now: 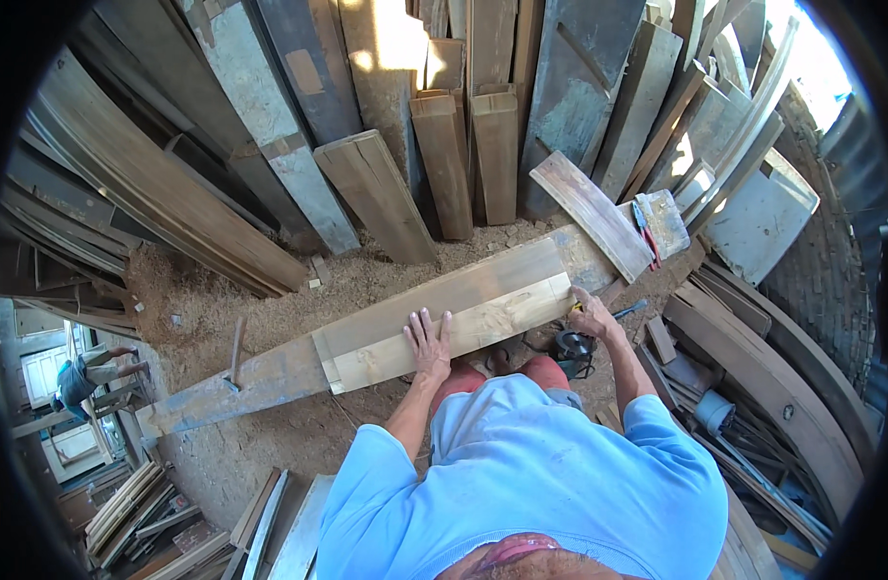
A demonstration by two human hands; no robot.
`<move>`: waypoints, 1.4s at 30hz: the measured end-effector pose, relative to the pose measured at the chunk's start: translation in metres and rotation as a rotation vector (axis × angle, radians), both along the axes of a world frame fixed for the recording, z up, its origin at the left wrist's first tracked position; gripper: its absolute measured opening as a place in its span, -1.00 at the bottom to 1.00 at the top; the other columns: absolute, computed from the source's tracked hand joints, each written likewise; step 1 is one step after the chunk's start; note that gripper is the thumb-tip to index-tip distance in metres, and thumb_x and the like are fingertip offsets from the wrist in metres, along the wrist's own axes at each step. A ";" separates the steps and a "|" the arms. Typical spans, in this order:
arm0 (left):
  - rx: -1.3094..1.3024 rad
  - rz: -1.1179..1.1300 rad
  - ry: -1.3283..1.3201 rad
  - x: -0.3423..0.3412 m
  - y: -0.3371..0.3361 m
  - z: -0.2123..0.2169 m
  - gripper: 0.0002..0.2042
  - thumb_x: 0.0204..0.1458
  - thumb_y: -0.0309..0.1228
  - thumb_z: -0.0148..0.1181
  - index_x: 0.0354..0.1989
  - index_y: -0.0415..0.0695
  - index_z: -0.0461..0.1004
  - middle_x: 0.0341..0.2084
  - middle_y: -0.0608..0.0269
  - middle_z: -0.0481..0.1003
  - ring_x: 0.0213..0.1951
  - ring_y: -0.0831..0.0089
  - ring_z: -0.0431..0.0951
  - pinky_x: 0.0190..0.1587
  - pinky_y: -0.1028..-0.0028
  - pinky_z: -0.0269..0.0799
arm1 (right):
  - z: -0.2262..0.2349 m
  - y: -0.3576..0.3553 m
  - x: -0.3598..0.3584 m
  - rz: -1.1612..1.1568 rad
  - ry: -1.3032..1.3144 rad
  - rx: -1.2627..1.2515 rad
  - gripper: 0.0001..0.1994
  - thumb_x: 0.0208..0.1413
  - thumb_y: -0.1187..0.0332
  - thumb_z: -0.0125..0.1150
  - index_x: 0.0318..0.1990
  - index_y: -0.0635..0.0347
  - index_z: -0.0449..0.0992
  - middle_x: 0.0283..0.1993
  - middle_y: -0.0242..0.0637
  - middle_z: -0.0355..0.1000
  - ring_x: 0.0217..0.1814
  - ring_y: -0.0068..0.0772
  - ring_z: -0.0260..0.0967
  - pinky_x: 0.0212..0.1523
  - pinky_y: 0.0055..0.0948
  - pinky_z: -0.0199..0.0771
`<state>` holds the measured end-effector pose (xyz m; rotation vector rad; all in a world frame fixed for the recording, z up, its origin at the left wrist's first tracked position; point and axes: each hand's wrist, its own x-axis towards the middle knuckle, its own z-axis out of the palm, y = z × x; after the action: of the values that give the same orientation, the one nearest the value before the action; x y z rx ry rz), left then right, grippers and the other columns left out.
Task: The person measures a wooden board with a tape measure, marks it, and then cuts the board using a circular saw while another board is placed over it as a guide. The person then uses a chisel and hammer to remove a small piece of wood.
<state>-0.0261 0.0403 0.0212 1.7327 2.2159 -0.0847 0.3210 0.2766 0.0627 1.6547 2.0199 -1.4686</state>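
Observation:
A pale wooden board (482,319) lies lengthwise against a browner plank (444,290), both on a long worn bench beam (260,377). My left hand (429,346) rests flat on the pale board left of its middle, fingers spread. At the board's right end, my right hand (591,317) is closed around a small yellow object (573,308), mostly hidden by the fingers. A dark power tool (573,342) sits low beneath that hand. To its right is a slim tool with a blue end (631,309).
A hammer (235,358) stands on the beam's left part. Red-handled pliers (647,237) lie at its right end, beside a short crosswise plank (594,215). Upright timbers (444,164) line the far side; sawdust covers the ground (188,300). Another person (81,379) is far left.

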 end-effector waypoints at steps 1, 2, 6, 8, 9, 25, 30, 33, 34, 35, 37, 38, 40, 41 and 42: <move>-0.001 0.001 -0.011 0.001 -0.001 0.004 0.02 -0.06 -0.59 0.24 0.61 0.19 -0.14 0.54 -0.40 -0.28 0.52 -0.52 -0.34 0.47 -0.41 -0.40 | 0.000 0.000 0.001 -0.047 0.045 -0.062 -0.22 -0.03 0.33 0.19 0.46 0.24 0.23 0.04 0.20 0.49 0.19 -0.05 0.45 0.20 -0.19 0.45; -0.026 -0.014 -0.038 -0.001 -0.003 0.012 0.02 -0.07 -0.59 0.25 0.61 0.18 -0.12 0.53 -0.40 -0.25 0.52 -0.52 -0.31 0.48 -0.39 -0.39 | 0.011 0.000 -0.004 -0.063 0.064 -0.089 -0.21 -0.07 0.35 0.18 0.44 0.25 0.25 0.02 0.12 0.50 0.16 -0.14 0.44 0.17 -0.24 0.44; -0.084 -0.120 -0.130 -0.019 0.002 0.048 0.01 -0.13 -0.61 0.27 0.59 0.16 -0.02 0.50 -0.39 -0.08 0.49 -0.51 -0.11 0.51 -0.28 -0.21 | 0.054 0.022 0.000 -0.105 0.222 -0.164 -0.22 -0.17 0.40 0.18 0.38 0.28 0.35 0.00 -0.14 0.51 0.09 -0.34 0.41 0.10 -0.40 0.43; -0.117 -0.155 -0.214 -0.033 0.009 0.072 -0.02 -0.15 -0.60 0.27 0.57 0.15 0.06 0.47 -0.35 0.06 0.46 -0.46 0.03 0.50 -0.20 -0.05 | 0.067 0.035 0.007 -0.087 0.373 -0.093 -0.25 -0.18 0.40 0.17 0.35 0.27 0.40 0.02 -0.24 0.49 0.02 -0.38 0.40 0.03 -0.46 0.43; -0.138 -0.156 -0.282 -0.041 0.014 0.088 -0.04 -0.15 -0.59 0.27 0.55 0.15 0.10 0.45 -0.31 0.13 0.44 -0.42 0.10 0.48 -0.16 0.03 | 0.069 0.038 0.008 -0.132 0.430 -0.113 -0.25 -0.17 0.40 0.17 0.35 0.26 0.40 0.03 -0.24 0.48 0.00 -0.39 0.40 0.00 -0.46 0.43; -0.138 -0.065 -0.193 -0.111 0.115 0.146 -0.51 -0.12 -0.13 0.56 -0.06 -0.04 0.50 -0.37 0.00 0.66 -0.21 -0.16 0.66 -0.16 -0.04 0.57 | -0.016 0.057 -0.074 -0.156 0.296 0.210 -0.42 -0.10 0.34 0.24 0.18 0.26 0.45 -0.15 0.01 0.57 -0.11 -0.07 0.50 -0.07 -0.20 0.48; -0.331 -0.062 -0.297 -0.138 0.124 0.134 -0.18 -0.21 0.13 0.56 0.24 -0.07 0.51 -0.07 -0.12 0.66 0.03 -0.12 0.64 0.19 0.03 0.50 | 0.002 0.054 -0.080 -0.094 0.278 0.165 -0.44 -0.11 0.33 0.24 0.16 0.21 0.51 -0.03 0.03 0.61 -0.02 -0.05 0.54 0.01 -0.20 0.50; -0.354 -0.088 -0.416 -0.139 0.123 0.111 -0.18 -0.18 0.12 0.55 0.24 -0.11 0.51 -0.02 -0.13 0.64 0.07 -0.11 0.62 0.24 0.05 0.47 | -0.009 0.042 -0.063 -0.074 0.177 0.108 -0.44 -0.13 0.29 0.27 0.13 0.24 0.54 -0.02 0.06 0.61 0.03 0.00 0.55 0.06 -0.18 0.51; -0.320 -0.114 -0.430 -0.142 0.122 0.097 -0.18 -0.18 0.12 0.55 0.23 -0.12 0.51 -0.03 -0.13 0.64 0.07 -0.11 0.62 0.24 0.05 0.47 | -0.016 0.037 -0.059 -0.081 0.148 0.135 -0.44 -0.15 0.30 0.28 0.11 0.25 0.55 -0.06 0.01 0.61 -0.01 -0.07 0.55 0.03 -0.20 0.51; -0.283 -0.130 -0.438 -0.146 0.119 0.084 -0.19 -0.18 0.12 0.55 0.22 -0.13 0.52 -0.03 -0.14 0.64 0.07 -0.11 0.62 0.23 0.04 0.47 | -0.017 0.034 -0.060 -0.080 0.127 0.162 -0.44 -0.17 0.30 0.29 0.10 0.26 0.56 -0.11 -0.04 0.62 -0.05 -0.13 0.55 0.00 -0.22 0.51; -0.308 -0.103 -0.497 -0.148 0.121 0.071 -0.21 -0.18 0.10 0.56 0.19 -0.13 0.53 -0.03 -0.14 0.64 0.07 -0.11 0.62 0.22 0.04 0.47 | -0.015 0.032 -0.062 -0.074 0.116 0.143 -0.40 -0.14 0.24 0.28 0.14 0.29 0.53 0.00 0.14 0.59 0.08 0.09 0.53 0.11 -0.12 0.51; -0.366 -0.066 -0.547 -0.145 0.137 0.083 -0.23 -0.18 0.09 0.56 0.18 -0.13 0.54 -0.03 -0.13 0.64 0.07 -0.12 0.62 0.21 0.03 0.47 | -0.012 0.034 -0.061 -0.077 0.106 0.136 -0.38 -0.13 0.21 0.27 0.16 0.31 0.51 0.05 0.22 0.57 0.15 0.20 0.52 0.16 -0.08 0.51; -0.349 -0.013 -0.522 -0.139 0.144 0.087 -0.29 -0.09 0.18 0.46 0.14 -0.07 0.55 -0.04 -0.09 0.65 0.06 -0.11 0.62 0.16 0.00 0.48 | -0.016 0.034 -0.062 -0.086 0.047 0.148 -0.36 -0.14 0.20 0.28 0.15 0.35 0.51 0.02 0.27 0.56 0.13 0.22 0.53 0.15 -0.06 0.52; -0.370 0.012 -0.446 -0.135 0.144 0.084 -0.29 -0.06 0.23 0.40 0.14 -0.05 0.54 -0.05 -0.09 0.65 0.06 -0.11 0.62 0.15 0.00 0.48 | -0.018 0.033 -0.062 -0.087 0.021 0.155 -0.35 -0.15 0.19 0.29 0.15 0.38 0.51 0.01 0.29 0.56 0.12 0.23 0.53 0.14 -0.05 0.52; -0.391 0.037 -0.370 -0.126 0.145 0.080 -0.29 -0.03 0.27 0.33 0.14 -0.03 0.54 -0.05 -0.09 0.65 0.07 -0.11 0.62 0.15 -0.01 0.48 | -0.019 0.031 -0.061 -0.115 0.030 0.140 -0.40 -0.15 0.18 0.28 0.06 0.43 0.54 -0.09 0.33 0.57 0.04 0.27 0.56 0.08 -0.04 0.56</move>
<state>-0.1517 0.1854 0.1009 1.3691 1.8183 -0.1623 0.2602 0.3073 0.0433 1.8421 2.1209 -1.4245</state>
